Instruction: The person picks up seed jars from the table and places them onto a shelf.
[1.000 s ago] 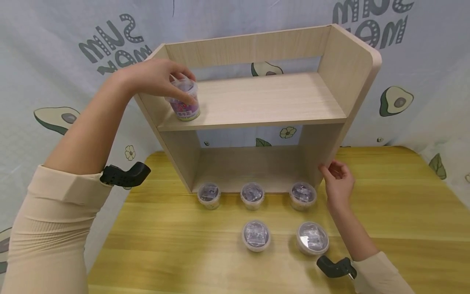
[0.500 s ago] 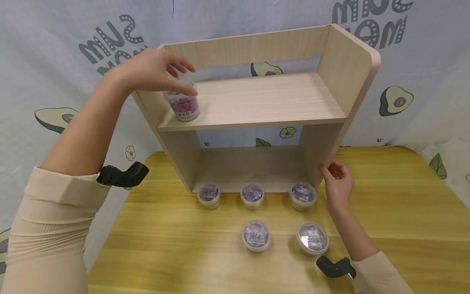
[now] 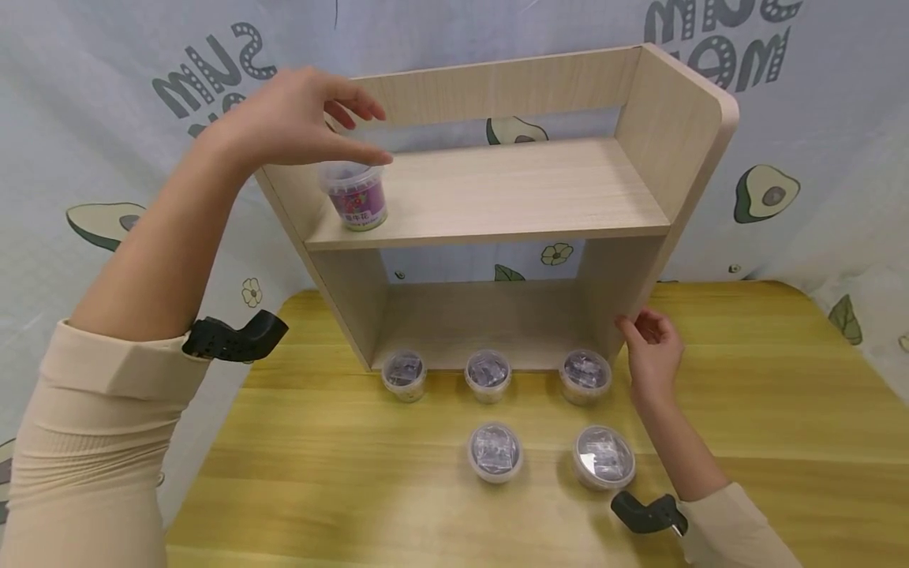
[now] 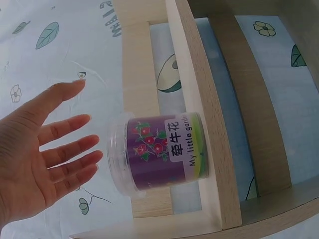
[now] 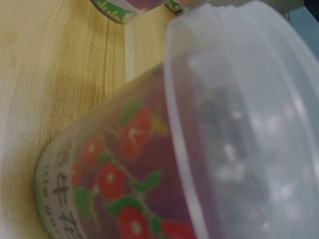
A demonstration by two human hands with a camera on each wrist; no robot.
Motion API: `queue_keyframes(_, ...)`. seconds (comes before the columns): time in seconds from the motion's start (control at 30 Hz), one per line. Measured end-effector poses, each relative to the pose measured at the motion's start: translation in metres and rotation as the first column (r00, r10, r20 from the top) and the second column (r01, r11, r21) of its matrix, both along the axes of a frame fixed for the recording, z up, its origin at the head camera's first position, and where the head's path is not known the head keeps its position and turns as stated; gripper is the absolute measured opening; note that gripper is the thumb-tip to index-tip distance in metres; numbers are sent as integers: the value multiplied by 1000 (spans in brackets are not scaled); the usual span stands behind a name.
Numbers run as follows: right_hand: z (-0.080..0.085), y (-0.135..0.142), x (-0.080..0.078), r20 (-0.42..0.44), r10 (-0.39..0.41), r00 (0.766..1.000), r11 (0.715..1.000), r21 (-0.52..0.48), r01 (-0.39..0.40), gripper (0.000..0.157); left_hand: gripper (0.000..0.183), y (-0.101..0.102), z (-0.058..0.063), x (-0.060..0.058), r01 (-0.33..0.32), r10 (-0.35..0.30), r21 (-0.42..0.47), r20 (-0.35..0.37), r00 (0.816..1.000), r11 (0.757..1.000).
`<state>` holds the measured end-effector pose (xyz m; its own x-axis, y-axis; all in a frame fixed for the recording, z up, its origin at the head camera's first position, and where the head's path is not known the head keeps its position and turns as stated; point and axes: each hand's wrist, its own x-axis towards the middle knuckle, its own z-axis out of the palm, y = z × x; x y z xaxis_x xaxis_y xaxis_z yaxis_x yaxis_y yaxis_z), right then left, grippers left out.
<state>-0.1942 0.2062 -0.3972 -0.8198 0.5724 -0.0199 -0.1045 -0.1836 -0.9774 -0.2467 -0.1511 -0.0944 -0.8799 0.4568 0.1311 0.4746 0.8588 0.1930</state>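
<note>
A purple-labelled plastic cup (image 3: 360, 203) with a clear lid stands upright at the left end of the upper board of a small wooden shelf (image 3: 497, 189). My left hand (image 3: 305, 118) hovers above the cup, fingers spread. In the left wrist view, a gap shows between the left hand (image 4: 55, 144) and the lid of the cup (image 4: 164, 154). Low on the shelf's right side, my right hand (image 3: 655, 351) holds the front edge of the side panel between thumb and curled fingers. A similar cup (image 5: 124, 184) fills the right wrist view, where the right hand is not visible.
Along the shelf's front foot stand three lidded cups: left (image 3: 405, 375), middle (image 3: 488, 375) and right (image 3: 585, 376). Nearer on the wooden table (image 3: 319, 473) are two more, a middle cup (image 3: 495, 452) and a right cup (image 3: 604, 457). A printed cloth (image 3: 802, 118) hangs behind.
My left hand has let go of the cup on the upper board and risen above it, its fingers spreading. The cup stays there. My right hand keeps its place at the side panel.
</note>
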Motion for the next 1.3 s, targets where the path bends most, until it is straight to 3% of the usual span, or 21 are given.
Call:
queue_keyframes(0.27,-2,-1,-1,-16,-1,1000,1000,1,1,17,59,3,-4,9,31,-29,58,-43,999,998)
queue_keyframes(0.67,-2,-1,-2,-26,-14,1000,1000,7,14,18,55,9,-14,26,122,-115,76,-95,989,990)
queue_keyframes(0.9,-2,-1,-3,-42,-19,999,1000,5,19,19,51,9,-25,37,132,-125,56,-111,986,990)
queue_keyframes(1.3,0,-1,-1,-22,-12,1000,1000,0,12,17,47,3,-56,56,273,-260,112,-112,959,956)
